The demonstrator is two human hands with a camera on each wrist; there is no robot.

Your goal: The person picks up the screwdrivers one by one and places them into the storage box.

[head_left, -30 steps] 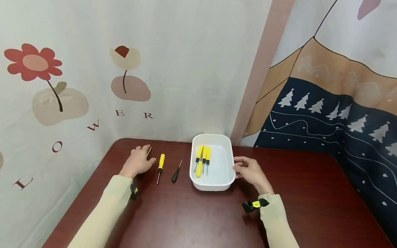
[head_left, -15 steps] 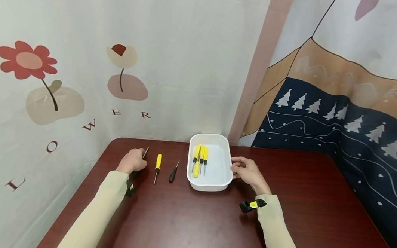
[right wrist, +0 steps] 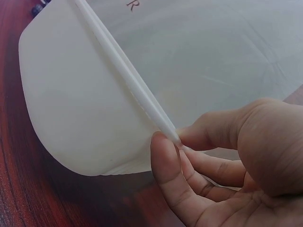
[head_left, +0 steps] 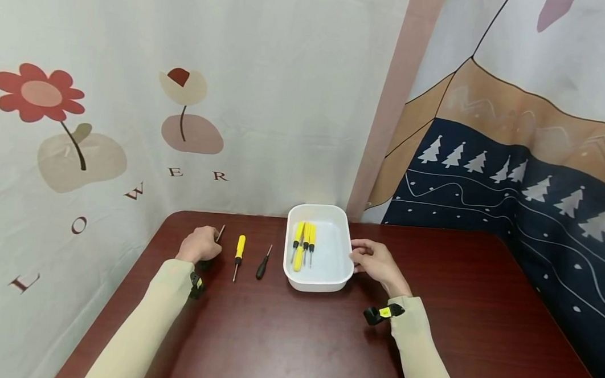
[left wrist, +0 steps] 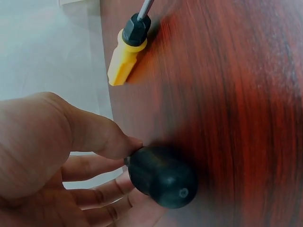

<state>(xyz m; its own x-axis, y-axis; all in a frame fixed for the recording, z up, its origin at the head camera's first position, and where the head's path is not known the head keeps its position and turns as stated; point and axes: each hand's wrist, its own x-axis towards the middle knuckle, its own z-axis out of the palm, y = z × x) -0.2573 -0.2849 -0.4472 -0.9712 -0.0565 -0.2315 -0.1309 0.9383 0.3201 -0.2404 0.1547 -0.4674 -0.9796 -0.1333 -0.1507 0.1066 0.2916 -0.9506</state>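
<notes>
My left hand [head_left: 198, 244], at the far left of the table, grips a screwdriver by its black handle [left wrist: 163, 177]. The thumb and fingers are round the handle in the left wrist view, and the metal shaft [head_left: 221, 233] pokes out past the hand in the head view. On the right, my right hand [head_left: 380, 264] pinches the rim of a white plastic box [right wrist: 71, 99] between thumb and fingers. Several yellow-handled screwdrivers [head_left: 297, 260] lie in the left part of that box.
Between the left hand and the box lie a yellow-handled screwdriver [head_left: 240, 248] and a smaller black screwdriver [head_left: 262, 268]. The dark red wooden table [head_left: 273, 347] meets a printed curtain [head_left: 285, 125] at its back edge.
My left hand has gone from spread fingers over the black-handled screwdriver to gripping it. The right hand stays at the box rim. The whole view has shifted slightly.
</notes>
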